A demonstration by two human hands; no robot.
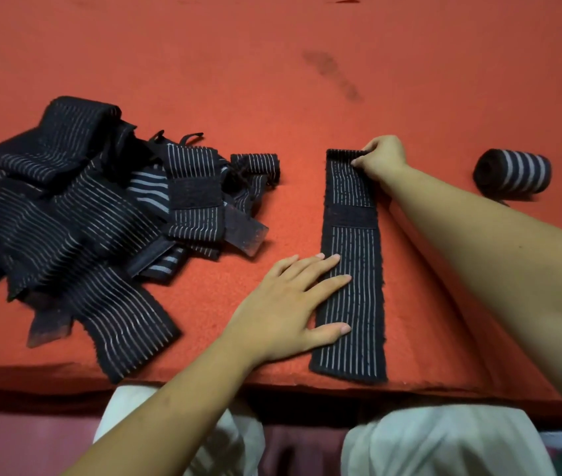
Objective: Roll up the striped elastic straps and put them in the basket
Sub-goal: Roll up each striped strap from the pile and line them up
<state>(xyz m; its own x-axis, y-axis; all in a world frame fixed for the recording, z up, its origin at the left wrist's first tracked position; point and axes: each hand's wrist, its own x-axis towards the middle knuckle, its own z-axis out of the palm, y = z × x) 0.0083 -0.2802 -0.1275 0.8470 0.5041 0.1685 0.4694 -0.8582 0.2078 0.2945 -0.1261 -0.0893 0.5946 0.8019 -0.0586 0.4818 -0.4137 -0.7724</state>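
Head view: rolling is being started. Strap (350, 269) is laid flat right of pile (77, 221); its far end is pinched by right hand (381, 158), its near part pressed by flat-fingered left hand (286, 310). Tight, even rolling toward the near end is judged necessary.

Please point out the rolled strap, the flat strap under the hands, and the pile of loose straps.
Rolled strap (515, 175): head view, its striped side.
Flat strap (362, 304): head view, its lower striped half.
Pile of loose straps (66, 214): head view, heap's middle.

The flat strap (357, 242), black with pale stripes, lies lengthwise, far end curled. A rolled strap (513, 175) lies right, a tangled heap (77, 214) left.
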